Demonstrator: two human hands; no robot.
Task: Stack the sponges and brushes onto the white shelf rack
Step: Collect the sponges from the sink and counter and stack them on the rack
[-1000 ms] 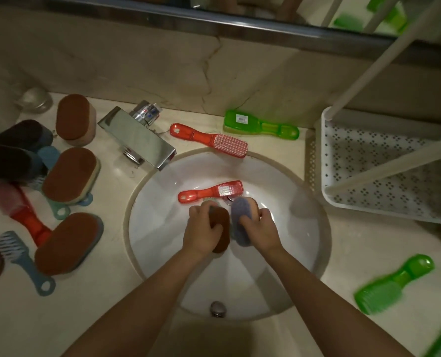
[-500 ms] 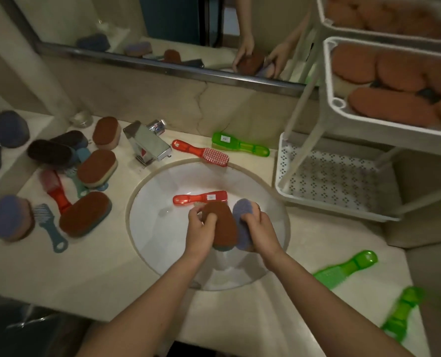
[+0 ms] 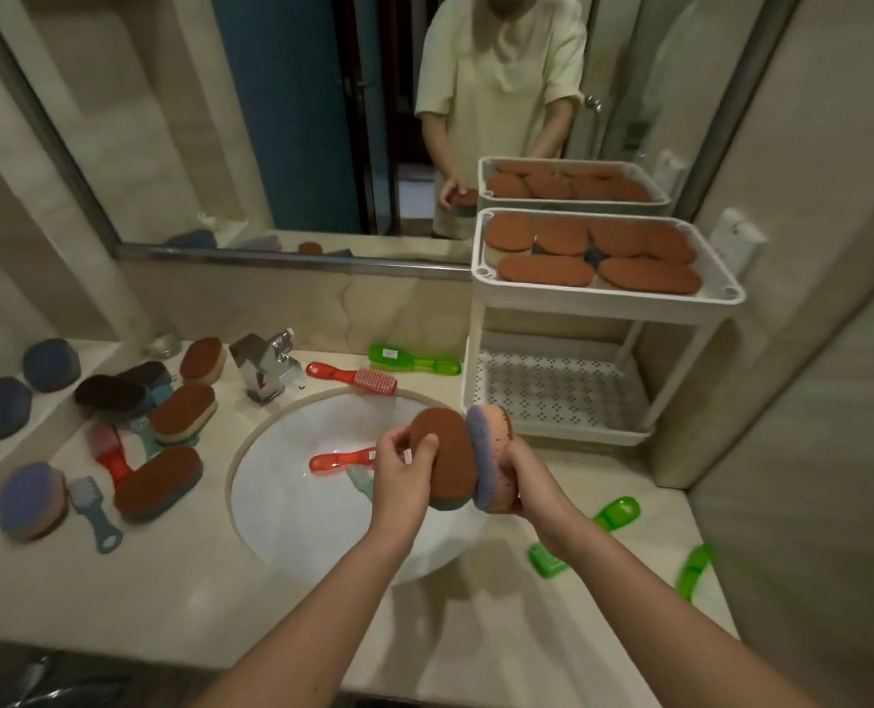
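My left hand (image 3: 403, 470) grips a brown-faced sponge (image 3: 444, 457) held on edge over the sink (image 3: 291, 508). Pressed against it, a purple and pink sponge (image 3: 493, 452) sits in my right hand (image 3: 529, 482). The white shelf rack (image 3: 606, 298) stands at the back right; its top tray holds several brown sponges (image 3: 544, 270), and its perforated lower tray (image 3: 552, 390) looks bare. In the basin lie a red brush (image 3: 340, 459) and a pale teal brush (image 3: 360, 480).
Left of the sink lie several sponges (image 3: 159, 482) and brushes (image 3: 95, 508). A chrome tap (image 3: 263, 367) stands behind the basin, beside a red brush (image 3: 353, 378) and a green brush (image 3: 414, 360). More green brushes (image 3: 613, 513) lie front right. A wall closes the right side.
Both hands have lifted the two sponges out of the basin, up and to the right toward the rack. My view has tilted up, bringing the rack's top tray and the mirror into sight.
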